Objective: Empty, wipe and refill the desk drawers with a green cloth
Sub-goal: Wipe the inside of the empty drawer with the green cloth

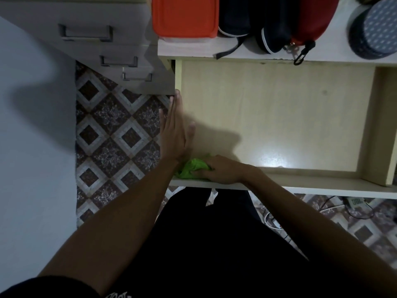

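Wiping the emptied drawer (279, 100): our right hand (223, 171) grips the bunched green cloth (191, 167) at the near-left corner, our left hand (175, 134) lies flat, fingers straight, along the wall beside it. Next, probably sweep rightward.

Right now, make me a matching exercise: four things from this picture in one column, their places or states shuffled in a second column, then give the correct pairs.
Things:
1. green cloth
2. left hand
3. orange box
4. drawer

Places or states:
A. on the desk top, above the open drawer
B. pulled out, inside bare except the cloth and right hand
C. bunched under the right hand at the drawer's front left corner
D. fingers straight, flat along the drawer's left side

Pairs: 1-C, 2-D, 3-A, 4-B
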